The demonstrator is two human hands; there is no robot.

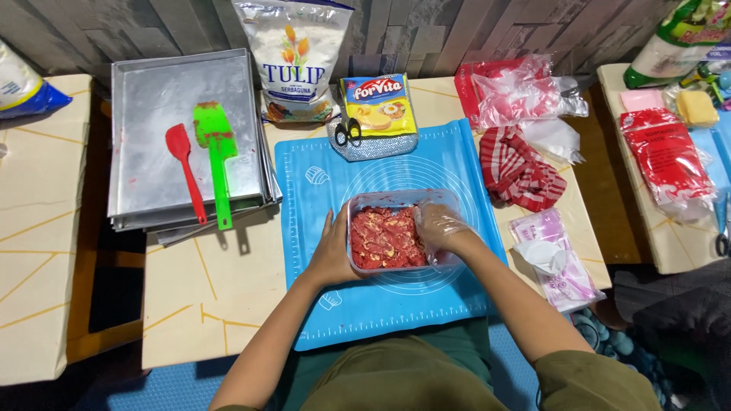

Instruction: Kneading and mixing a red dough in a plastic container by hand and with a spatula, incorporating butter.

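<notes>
clear tub (pixel 362 205) of red crumbly dough (pixel 384 237) sits mid blue mat (pixel 320 304) | left hand (pixel 333 255) cups tub's left wall, fingers pressed together | gloved right hand (pixel 440 228) inside, fingers curled in dough | soft, sticky, light; steady by the wall

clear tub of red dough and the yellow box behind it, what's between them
In the head view, only bare blue mat lies between the clear tub and the yellow box.
</notes>
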